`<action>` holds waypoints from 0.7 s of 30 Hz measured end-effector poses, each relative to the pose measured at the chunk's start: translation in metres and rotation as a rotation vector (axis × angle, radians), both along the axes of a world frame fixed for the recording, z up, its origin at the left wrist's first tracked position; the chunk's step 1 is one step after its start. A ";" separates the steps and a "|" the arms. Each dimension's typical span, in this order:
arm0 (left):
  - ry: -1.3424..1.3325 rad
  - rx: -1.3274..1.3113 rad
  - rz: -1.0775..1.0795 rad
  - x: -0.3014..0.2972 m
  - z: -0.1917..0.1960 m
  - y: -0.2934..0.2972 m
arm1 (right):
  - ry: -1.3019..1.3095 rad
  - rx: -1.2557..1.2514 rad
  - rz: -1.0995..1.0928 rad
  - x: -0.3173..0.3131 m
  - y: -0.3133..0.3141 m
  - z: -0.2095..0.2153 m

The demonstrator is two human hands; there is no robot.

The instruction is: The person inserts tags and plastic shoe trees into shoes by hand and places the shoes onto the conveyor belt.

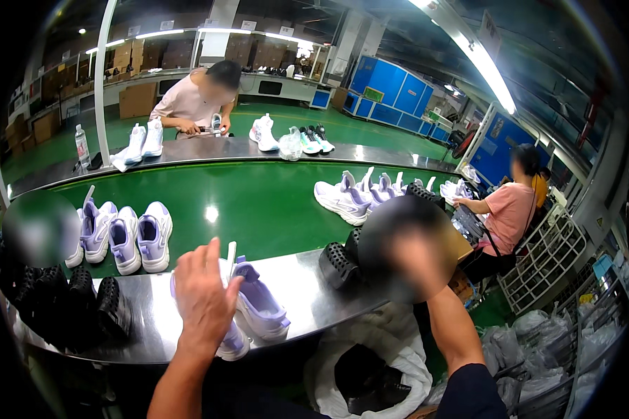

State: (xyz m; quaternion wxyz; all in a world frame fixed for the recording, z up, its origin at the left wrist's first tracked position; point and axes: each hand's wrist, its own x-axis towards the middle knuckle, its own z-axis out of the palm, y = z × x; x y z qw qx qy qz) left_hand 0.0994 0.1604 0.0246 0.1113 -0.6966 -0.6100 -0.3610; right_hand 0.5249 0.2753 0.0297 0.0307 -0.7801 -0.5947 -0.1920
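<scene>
My left hand (pixel 204 297) reaches up from the lower edge, fingers apart, and lies on a white and lavender sneaker (pixel 232 343) that it mostly hides. A second matching sneaker (pixel 262 307) stands just to its right on the steel bench (pixel 314 293). A white strip sticks up between them beside my thumb. My right forearm (pixel 448 328), below a dark sleeve, rises at the lower right into a blurred patch topped by a dark shape. The hand itself is not discernible there.
A green conveyor belt (pixel 259 202) carries three lavender sneakers (pixel 126 237) and another group (pixel 349 199). Black perforated pieces (pixel 105 307) line the bench. A white bag of dark items (pixel 370 377) sits below. One person (pixel 196 101) works across the belt, another (pixel 506 213) at right.
</scene>
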 end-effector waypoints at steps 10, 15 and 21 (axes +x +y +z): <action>-0.075 -0.564 -0.187 0.009 -0.011 0.075 | 0.509 -0.052 0.745 -0.090 -0.073 0.048; -0.115 -0.667 -0.303 0.033 -0.017 0.087 | 0.673 -0.409 0.788 -0.133 -0.095 0.016; -0.152 -0.577 -0.564 0.050 -0.026 0.091 | 0.415 -0.427 0.678 -0.173 -0.081 0.019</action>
